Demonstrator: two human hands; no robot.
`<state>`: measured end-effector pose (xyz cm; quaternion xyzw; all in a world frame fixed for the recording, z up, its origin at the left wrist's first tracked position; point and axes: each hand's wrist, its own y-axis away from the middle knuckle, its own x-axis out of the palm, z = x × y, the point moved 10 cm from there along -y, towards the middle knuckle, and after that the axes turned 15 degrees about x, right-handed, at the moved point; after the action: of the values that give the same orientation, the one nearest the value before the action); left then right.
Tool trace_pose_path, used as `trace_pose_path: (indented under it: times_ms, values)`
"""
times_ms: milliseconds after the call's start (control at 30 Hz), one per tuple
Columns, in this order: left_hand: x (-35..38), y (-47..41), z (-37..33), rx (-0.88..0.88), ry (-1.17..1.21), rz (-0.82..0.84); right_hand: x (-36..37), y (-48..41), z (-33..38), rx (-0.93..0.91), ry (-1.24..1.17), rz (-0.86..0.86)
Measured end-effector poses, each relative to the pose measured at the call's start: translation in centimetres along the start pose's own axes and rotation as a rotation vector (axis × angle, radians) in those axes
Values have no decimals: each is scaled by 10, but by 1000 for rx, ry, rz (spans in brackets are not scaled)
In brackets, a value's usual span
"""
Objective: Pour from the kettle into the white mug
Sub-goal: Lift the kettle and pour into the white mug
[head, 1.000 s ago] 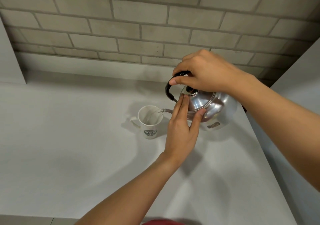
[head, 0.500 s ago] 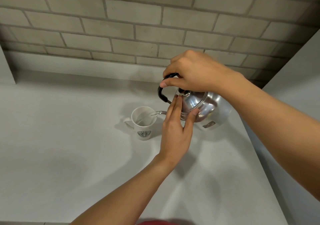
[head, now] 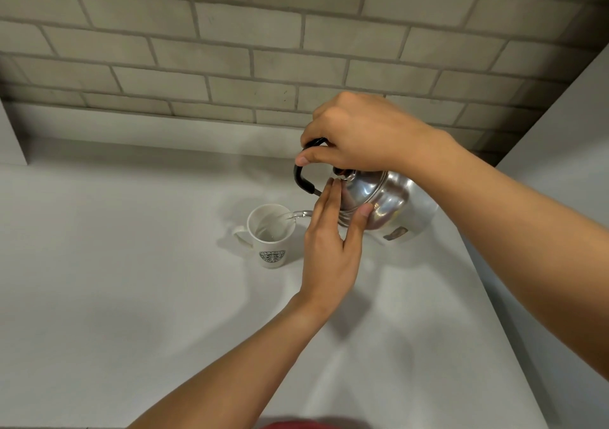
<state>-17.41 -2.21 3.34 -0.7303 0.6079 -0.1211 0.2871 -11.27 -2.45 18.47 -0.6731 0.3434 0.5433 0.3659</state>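
Note:
A shiny steel kettle point(head: 392, 204) with a black handle hangs tilted to the left above the counter. My right hand point(head: 359, 138) is closed around its handle from above. My left hand point(head: 329, 247) lies flat against the kettle's lid, fingers straight and thumb on the body. The thin spout reaches over the rim of the white mug point(head: 272, 240), which stands upright on the counter with a green round logo facing me and its handle to the left. A thin stream of water runs from the spout into the mug.
The pale grey counter point(head: 131, 296) runs back to a grey brick wall point(head: 263, 49). A white panel point(head: 566, 132) rises at the right, and the counter's right edge lies close to the kettle. A white block point(head: 10, 138) stands at the far left.
The kettle has stayed tilted over the mug with both hands in the same grip. The whole scene has drifted slightly left in view as my head moved.

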Motion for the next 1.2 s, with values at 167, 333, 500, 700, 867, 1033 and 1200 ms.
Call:
trace_pose_path:
  times_ms: [167,333,500,700,867,1033,1200]
  values:
    - [1,2,0,-23,16,-6,0,-2,3,-14,36,-1]
    - [0,2,-1,-42,48,-15,-1,-4,4,-17,52,-6]
    - [0,3,-3,-52,98,-35,-2,-6,4,-21,67,-19]
    - [-1,2,-5,-42,132,-77,-2,-11,6,-38,106,-46]
    - [-2,2,-6,-40,125,-96,-3,-11,11,-60,120,-62]
    - [-2,3,-4,-50,162,-103,-4,-12,12,-61,116,-53]
    - [-2,3,-4,-47,165,-108,-2,-13,16,-61,135,-41]
